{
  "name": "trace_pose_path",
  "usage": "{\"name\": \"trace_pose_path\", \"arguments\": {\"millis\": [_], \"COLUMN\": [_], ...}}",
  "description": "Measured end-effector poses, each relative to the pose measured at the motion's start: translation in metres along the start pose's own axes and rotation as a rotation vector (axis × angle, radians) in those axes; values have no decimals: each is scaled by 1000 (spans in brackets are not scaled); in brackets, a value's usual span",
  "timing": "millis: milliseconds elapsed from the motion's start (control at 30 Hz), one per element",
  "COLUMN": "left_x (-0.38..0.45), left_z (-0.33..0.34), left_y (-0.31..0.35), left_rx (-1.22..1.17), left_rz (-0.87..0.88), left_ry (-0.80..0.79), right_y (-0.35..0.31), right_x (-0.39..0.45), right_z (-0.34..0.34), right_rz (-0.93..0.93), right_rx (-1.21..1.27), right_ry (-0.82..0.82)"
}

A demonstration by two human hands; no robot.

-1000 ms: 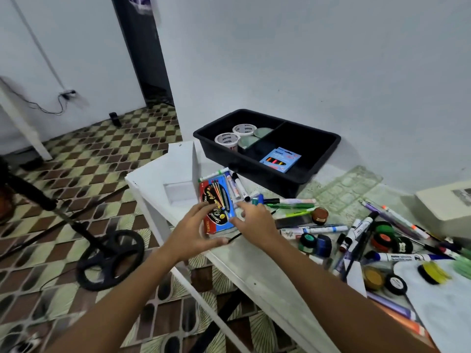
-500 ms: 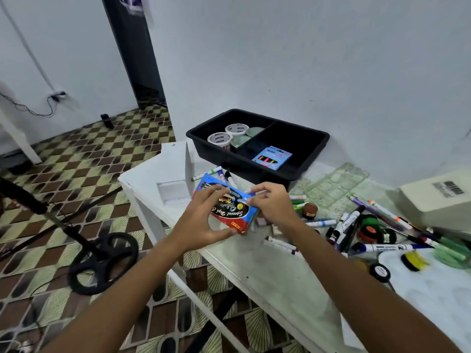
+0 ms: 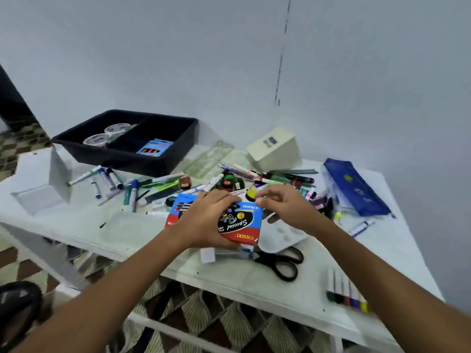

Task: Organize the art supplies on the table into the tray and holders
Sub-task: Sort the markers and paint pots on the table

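At the centre of the frame the left hand (image 3: 206, 220) grips the colour box (image 3: 239, 222), fingers curled over its top face and thumb beneath the near edge, so the box sits tilted above the table (image 3: 229, 278). The right hand (image 3: 283, 207) hovers at the box's upper right corner with fingers bent toward a pinch; whether it holds the flap or anything at all I cannot tell, since motion blur hides the fingertips.

The one-handed hold looks like the weak point: if the right hand tugs at the end flap while the box is tilted, the contents could slide out into the clutter. Just below the box lie the scissors (image 3: 283, 261) and a white palette (image 3: 280, 235), and a dropped box would likely land on them.

Toward the middle of the frame, loose markers (image 3: 109, 178) and small paint pots are piled close together; a sweeping forearm could roll them off the near edge.

In the upper left the black tray (image 3: 178, 149) already holds tape rolls (image 3: 96, 140) and a small blue pack (image 3: 155, 147). It sits well apart from the hands, so carrying the box there means passing over the marker pile. At the lower right a row of pens (image 3: 346, 291) lies near the edge, close to the right forearm.
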State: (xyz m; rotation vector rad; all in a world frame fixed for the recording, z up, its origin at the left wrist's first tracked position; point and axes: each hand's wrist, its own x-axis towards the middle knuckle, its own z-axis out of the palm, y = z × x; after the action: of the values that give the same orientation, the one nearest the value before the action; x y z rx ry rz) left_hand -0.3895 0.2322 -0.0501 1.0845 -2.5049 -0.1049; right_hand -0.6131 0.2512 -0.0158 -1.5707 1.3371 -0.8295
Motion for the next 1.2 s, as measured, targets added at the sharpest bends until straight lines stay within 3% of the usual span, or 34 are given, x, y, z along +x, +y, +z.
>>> {"name": "trace_pose_path", "arguments": {"millis": [133,300,400,567,867,1000,1200], "left_x": [9,10,10,8,6,11,12], "left_z": [34,59,67,74,71,70,70], "left_y": [54,101,117,122,122,127,127], "left_rx": [-24,-37,-24,-45,-20,5,45], "left_rz": [4,4,-9,-51,-84,-90,-31], "left_ry": [-115,-226,-255,-285,-258,-238,-226], "right_y": [50,91,111,126,115,115,106], "right_x": [-66,-129,-148,-160,-155,-151,-146], "right_z": [-51,-87,-92,-87,-82,-72,-70], "right_rz": [-66,-13,-18,-42,-125,-197,-245], "right_rx": [-449,-910,-1048,-1014,-963,-959,-924], "right_ry": [30,-152,-213,-151,140,155,40]}}
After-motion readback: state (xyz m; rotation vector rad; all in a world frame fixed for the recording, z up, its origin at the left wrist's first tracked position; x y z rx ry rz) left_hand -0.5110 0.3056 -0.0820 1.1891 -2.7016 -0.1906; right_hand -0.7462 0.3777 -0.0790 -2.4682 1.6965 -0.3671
